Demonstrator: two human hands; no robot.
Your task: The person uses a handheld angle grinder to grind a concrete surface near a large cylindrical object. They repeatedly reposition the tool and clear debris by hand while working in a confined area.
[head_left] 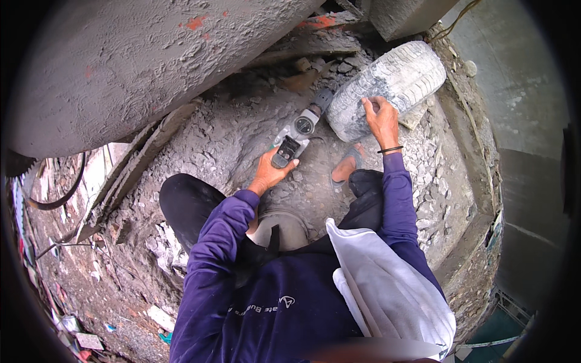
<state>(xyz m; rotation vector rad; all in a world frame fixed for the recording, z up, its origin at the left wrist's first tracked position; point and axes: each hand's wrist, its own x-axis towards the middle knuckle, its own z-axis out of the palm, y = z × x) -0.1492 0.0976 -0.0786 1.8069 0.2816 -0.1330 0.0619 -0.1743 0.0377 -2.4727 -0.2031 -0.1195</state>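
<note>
My left hand (pixel 267 173) is wrapped round the rear end of a grey and black hammer drill (pixel 304 126), which has a round dial on top. The drill's dark nose (pixel 322 100) points away to the upper right, close beside a worn, dust-caked tyre (pixel 405 75). Over the tyre's near side my right hand (pixel 382 126) is closed, thumb and fingers pinched together. Whatever the pinch holds, if anything, is too small to make out. A dark band circles the right wrist.
Broken grey rubble (pixel 417 181) covers the ground. A large cement-crusted drum (pixel 139 66) looms at the upper left, with wooden planks (pixel 130 163) beneath it. My sandalled foot (pixel 345 167) is near the tyre. Between my legs sits a round pale object (pixel 290 232). A white cloth (pixel 387 278) hangs over my front.
</note>
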